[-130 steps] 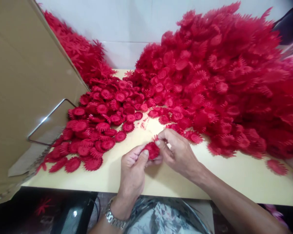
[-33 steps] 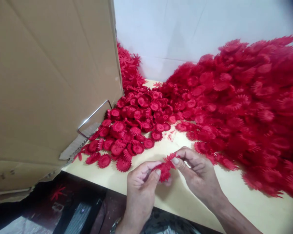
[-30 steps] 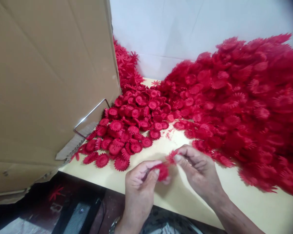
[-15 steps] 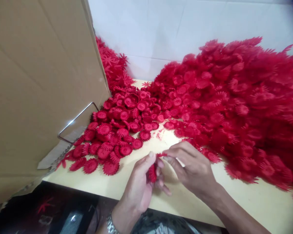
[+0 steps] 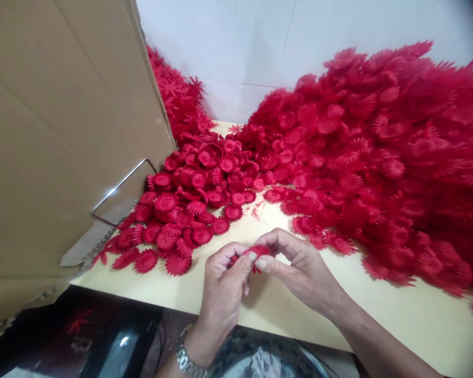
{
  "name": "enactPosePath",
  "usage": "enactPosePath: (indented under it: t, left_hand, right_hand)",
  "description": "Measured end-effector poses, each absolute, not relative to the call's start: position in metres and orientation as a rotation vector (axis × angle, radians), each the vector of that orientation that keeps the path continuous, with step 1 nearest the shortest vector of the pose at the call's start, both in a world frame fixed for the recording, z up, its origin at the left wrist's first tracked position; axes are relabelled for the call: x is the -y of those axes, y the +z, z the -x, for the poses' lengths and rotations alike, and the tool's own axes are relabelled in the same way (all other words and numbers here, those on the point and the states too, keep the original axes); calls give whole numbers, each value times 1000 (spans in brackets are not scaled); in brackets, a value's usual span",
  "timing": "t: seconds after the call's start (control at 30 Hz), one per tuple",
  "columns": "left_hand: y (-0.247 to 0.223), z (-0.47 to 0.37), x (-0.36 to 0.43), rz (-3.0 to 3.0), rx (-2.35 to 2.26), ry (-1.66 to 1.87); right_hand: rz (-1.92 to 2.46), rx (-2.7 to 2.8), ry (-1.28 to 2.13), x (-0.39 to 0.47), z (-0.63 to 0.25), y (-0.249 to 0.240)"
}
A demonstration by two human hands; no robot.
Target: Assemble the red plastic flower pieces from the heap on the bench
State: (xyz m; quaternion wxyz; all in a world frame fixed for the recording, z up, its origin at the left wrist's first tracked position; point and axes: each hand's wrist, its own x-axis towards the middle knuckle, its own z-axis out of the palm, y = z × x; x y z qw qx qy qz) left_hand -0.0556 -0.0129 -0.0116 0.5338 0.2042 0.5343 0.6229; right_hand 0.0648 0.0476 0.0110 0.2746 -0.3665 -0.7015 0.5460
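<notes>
Near the front edge of the pale table (image 5: 291, 310), my left hand (image 5: 226, 278) and my right hand (image 5: 299, 268) meet at a small red toothed piece (image 5: 260, 250). Both thumbs press on it from the near side, with fingers curled behind. Part of the piece is hidden by the fingers. Left of my hands lies a heap of round red pieces with notched rims (image 5: 199, 178). A much taller pile of similar red pieces (image 5: 350, 157) rises behind and to the right.
A large cardboard panel (image 5: 63, 131) stands at the left, with a bent metal wire (image 5: 120, 186) at its lower edge. Red star-shaped pieces (image 5: 177, 94) are heaped at the back beside it. A white wall (image 5: 236, 47) closes the back.
My left hand has turned, its thumb now over the red piece. My right hand's thumb and fingers have closed in beside it, bringing both hands together. The view has shifted slightly.
</notes>
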Motion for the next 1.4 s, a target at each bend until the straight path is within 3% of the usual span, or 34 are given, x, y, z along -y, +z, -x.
enactPosePath:
  t: [0.13,0.47,0.7,0.97,1.1,1.3,1.4]
  left_hand:
    - [-12,54,14,-526,-1225,1494]
    - [-17,52,15,-570,-1173,1546]
    - [-18,55,18,-612,-1132,1517]
    - [-20,65,28,-673,-1186,1404]
    - [-17,68,27,-550,-1196,1396]
    - [-12,69,22,-412,-1184,1404]
    - [-8,66,21,-339,-1173,1435]
  right_hand:
    - [975,1696,1754,-45,-62,5]
    - [912,1612,1904,-41,-62,4]
    - [943,1941,1408,-38,-64,11]
    - [1042,1874,1357,-40,-63,8]
    - [1122,1936,1020,-57,-72,17]
    - [1111,2360,-86,-115,-84,35]
    - [1250,2477,-403,-142,-83,41]
